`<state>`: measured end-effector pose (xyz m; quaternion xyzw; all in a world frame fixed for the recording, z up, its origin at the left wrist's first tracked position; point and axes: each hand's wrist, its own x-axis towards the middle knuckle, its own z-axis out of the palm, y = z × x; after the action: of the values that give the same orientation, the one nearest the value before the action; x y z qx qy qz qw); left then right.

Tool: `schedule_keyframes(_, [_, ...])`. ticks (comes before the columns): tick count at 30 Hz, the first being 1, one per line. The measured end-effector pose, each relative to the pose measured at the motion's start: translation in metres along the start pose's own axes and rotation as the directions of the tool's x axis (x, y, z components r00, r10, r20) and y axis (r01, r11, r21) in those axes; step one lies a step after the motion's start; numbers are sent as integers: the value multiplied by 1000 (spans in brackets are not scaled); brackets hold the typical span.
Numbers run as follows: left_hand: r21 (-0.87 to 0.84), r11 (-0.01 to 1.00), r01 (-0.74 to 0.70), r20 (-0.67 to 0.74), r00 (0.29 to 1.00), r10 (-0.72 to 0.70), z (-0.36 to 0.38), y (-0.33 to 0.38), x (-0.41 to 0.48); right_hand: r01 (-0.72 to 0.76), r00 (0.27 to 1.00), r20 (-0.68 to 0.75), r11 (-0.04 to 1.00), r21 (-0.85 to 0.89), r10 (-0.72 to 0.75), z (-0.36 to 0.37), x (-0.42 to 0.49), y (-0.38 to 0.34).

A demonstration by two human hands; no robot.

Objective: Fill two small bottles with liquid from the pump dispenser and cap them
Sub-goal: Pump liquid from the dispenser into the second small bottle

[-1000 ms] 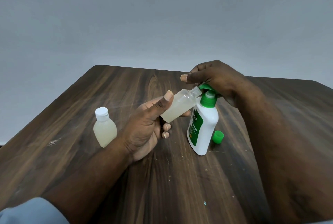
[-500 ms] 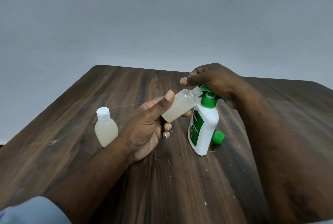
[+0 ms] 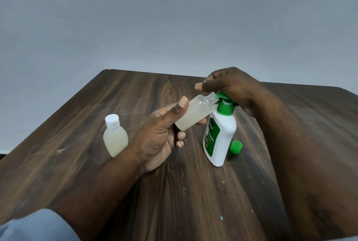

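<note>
- While the left hand point(image 3: 160, 134) grips the uncapped small bottle point(image 3: 193, 114), we note its thumb lying along the bottle's upper side and its fingers curled beneath.
- We record this bottle held above the desk point(image 3: 135, 95), tilted, with its threaded neck raised to the right and meeting the green pump head point(image 3: 222, 96). Pale cloudy liquid fills much of the body.
- We find the pump dispenser point(image 3: 219, 134), white with a green label, standing on its base right of centre on the desk.
- We observe the right hand point(image 3: 232, 87) curled over the pump head from behind. Its thumb juts left above the bottle's neck.
- We see the hands apart from each other, each clamped on its own item.
- We log the capped small bottle point(image 3: 115, 138) upright on the desk, left of the left wrist. Its white cap point(image 3: 112, 121) is fitted and it holds the same pale liquid. We cannot tell whether it touches the forearm.
- We note a loose green cap point(image 3: 236, 146) on the desk just right of the dispenser's body, not touching it.
- We record dark wood grain with pale specks and scuffs, a grey wall point(image 3: 174, 18) behind, and a light blue sleeve point(image 3: 38, 225) at the lower left corner.
</note>
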<state>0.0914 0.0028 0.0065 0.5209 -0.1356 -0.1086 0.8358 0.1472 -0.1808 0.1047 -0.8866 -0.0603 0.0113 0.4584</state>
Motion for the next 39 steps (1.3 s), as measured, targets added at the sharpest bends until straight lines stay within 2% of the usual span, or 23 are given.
schedule_keyframes(5, [-5,1000,-8,-1,1000,8,1,0,0,7,1000,4,999,42,-8,-6,0,-2])
schedule_keyframes(11, [6,1000,-7,4,1000,7,1,1,-1,-7,1000,25,1000,-23,8,2,1,-2])
schedule_keyframes(21, [0,1000,-11,4,1000,11,1,0,-1,12,1000,5,999,48,-13,-4,2,0])
schedule_keyframes(29, [-22,1000,-17,25,1000,17,-3,-1,1,-7,999,41,1000,28,6,0,1,1])
schedule_keyframes(39, [-11,1000,-2,2,1000,2,-1,0,0,18,1000,18,998,63,-19,-5,2,1])
